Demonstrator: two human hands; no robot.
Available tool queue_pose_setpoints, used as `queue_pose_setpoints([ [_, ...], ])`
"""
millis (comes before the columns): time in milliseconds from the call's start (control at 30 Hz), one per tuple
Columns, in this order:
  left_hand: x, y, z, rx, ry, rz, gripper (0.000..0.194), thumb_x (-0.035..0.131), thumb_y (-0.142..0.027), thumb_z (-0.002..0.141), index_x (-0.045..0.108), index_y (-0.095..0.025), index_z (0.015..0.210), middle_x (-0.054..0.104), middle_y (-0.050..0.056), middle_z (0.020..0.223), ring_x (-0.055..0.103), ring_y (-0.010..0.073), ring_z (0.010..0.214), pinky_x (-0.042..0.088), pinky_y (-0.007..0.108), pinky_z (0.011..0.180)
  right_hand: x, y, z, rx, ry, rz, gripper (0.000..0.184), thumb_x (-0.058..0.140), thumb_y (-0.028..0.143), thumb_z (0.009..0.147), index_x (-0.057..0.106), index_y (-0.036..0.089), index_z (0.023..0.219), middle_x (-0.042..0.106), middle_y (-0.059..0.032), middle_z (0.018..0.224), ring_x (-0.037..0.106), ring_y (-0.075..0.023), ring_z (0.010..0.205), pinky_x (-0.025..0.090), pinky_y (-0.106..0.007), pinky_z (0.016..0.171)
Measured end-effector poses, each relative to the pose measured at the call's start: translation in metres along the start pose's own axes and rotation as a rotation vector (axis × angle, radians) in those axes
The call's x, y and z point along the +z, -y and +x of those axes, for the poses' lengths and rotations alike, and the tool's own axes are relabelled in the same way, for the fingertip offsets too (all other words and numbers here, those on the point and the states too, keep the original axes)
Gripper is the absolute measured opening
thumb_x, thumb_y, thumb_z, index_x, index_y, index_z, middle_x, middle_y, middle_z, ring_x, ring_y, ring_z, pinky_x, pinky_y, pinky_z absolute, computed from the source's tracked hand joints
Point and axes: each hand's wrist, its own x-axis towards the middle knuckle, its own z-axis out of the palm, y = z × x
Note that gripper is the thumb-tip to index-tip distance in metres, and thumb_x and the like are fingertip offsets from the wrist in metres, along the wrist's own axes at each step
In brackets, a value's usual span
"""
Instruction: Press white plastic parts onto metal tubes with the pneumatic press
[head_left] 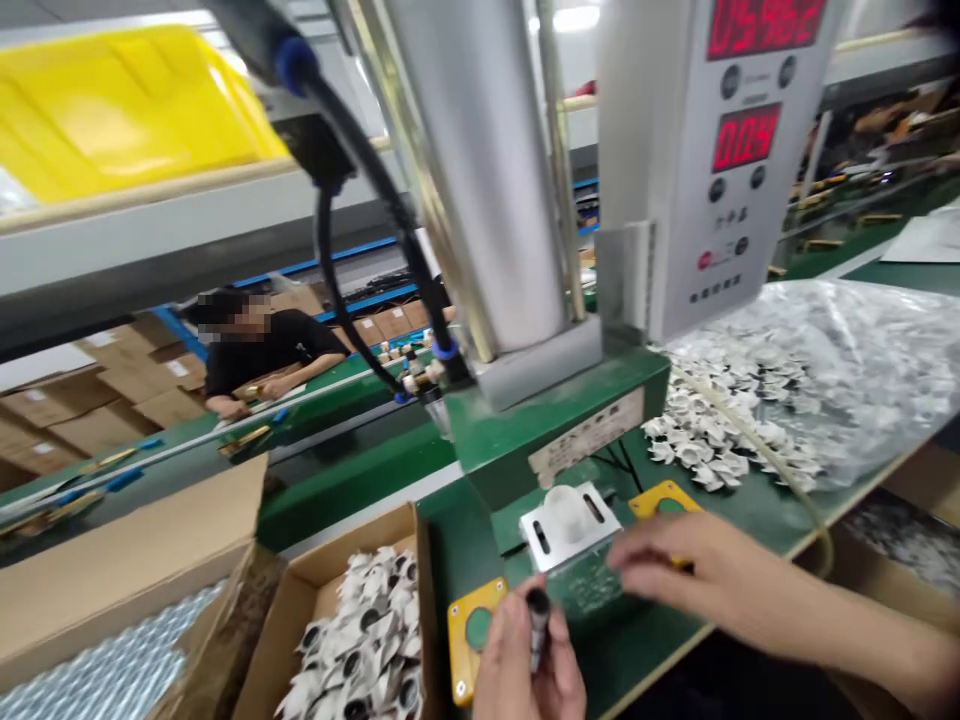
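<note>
My left hand [525, 665] is at the bottom centre, closed round a small dark cylindrical part [538, 625] held upright. My right hand [675, 565] reaches in from the right, blurred, fingers stretched toward the white fixture plate [568, 520] at the base of the green press [555, 420]; whether it holds anything is unclear. A yellow box with a green button [471, 630] sits just left of my left hand. A second yellow button box [664, 498] lies partly under my right hand.
A cardboard box of white and black parts [367, 640] stands at lower left. A heap of white parts [720, 430] lies on clear plastic at right. The press control panel [739, 150] shows red digits. Another person [262, 350] leans on the far green bench.
</note>
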Motion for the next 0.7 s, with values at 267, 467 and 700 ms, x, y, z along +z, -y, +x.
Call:
queue_pose_setpoints([
  [267,0.08,-0.012,0.037,-0.031,0.1,-0.328,0.013,0.047,-0.013,0.091,0.058,-0.008,0.085,0.058,0.008,0.081,0.048,0.0064,0.056,0.039,0.013,0.042,-0.057,-0.132,0.017,0.057,-0.25,-0.75,0.03,0.037,0.009,0.091,0.065,0.015,0.101,0.063,-0.0115,0.093,0.059,-0.0244,0.088,0.045,-0.036,0.077],
  [467,0.092,-0.009,0.042,0.01,0.122,-0.368,0.015,0.042,-0.01,0.091,0.055,-0.009,0.084,0.051,0.005,0.078,0.046,0.0052,0.056,0.037,0.012,0.043,-0.048,-0.149,0.03,0.033,-0.249,-0.925,0.017,0.052,0.013,0.085,0.065,0.019,0.095,0.06,-0.0105,0.085,0.054,-0.0298,0.086,0.04,-0.039,0.071],
  [700,0.09,-0.008,0.032,0.055,0.132,-0.233,0.019,0.054,-0.026,0.089,0.053,-0.015,0.073,0.048,0.0,0.065,0.04,0.0077,0.048,0.032,0.017,0.038,-0.053,-0.146,0.027,-0.044,-0.283,-0.907,0.017,0.048,0.029,0.093,0.059,0.019,0.1,0.058,-0.0089,0.088,0.054,-0.0265,0.085,0.041,-0.038,0.073],
])
